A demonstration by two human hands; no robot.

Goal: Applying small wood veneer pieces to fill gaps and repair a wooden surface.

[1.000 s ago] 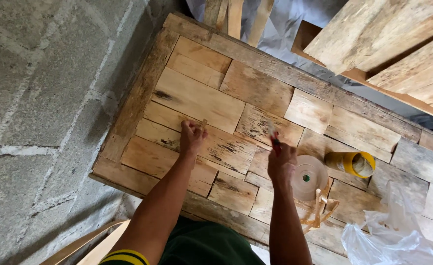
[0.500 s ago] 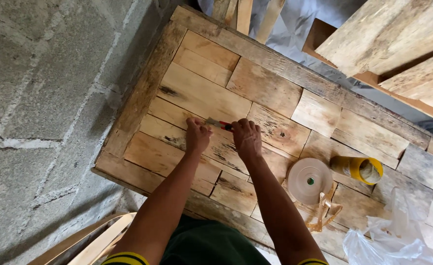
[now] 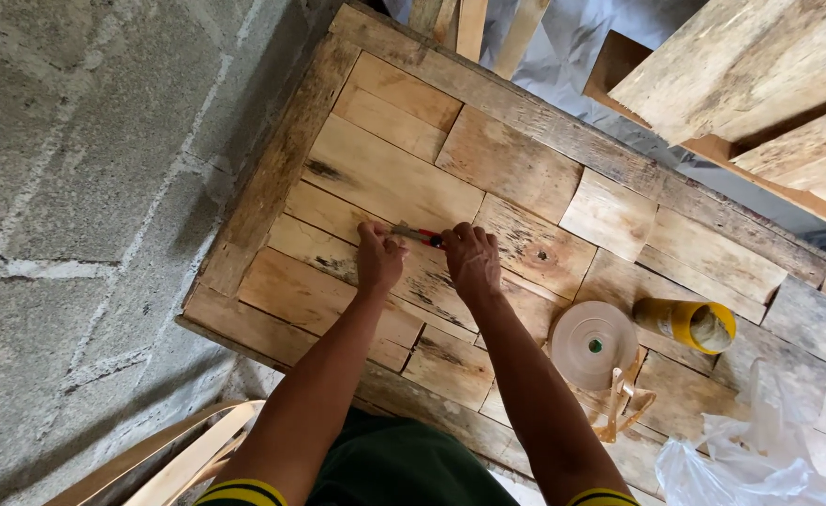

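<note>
A small red-handled metal tool (image 3: 418, 234) is now gripped between the left hand (image 3: 378, 258) and the right hand (image 3: 472, 262); the right hand has been brought over from the round tan tape roll (image 3: 594, 344); joint work on the patchwork wooden tabletop (image 3: 385, 178) is thus underway.

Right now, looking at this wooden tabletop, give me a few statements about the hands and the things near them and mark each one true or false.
1. Both hands meet at a small red-handled tool on the planks. True.
2. The left hand rests on the tape roll. False: the tape roll lies apart, beyond the right hand.
3. The yellow can lies on its side. True.
4. The clear plastic bag covers the can. False: it sits nearer the table's corner.
</note>
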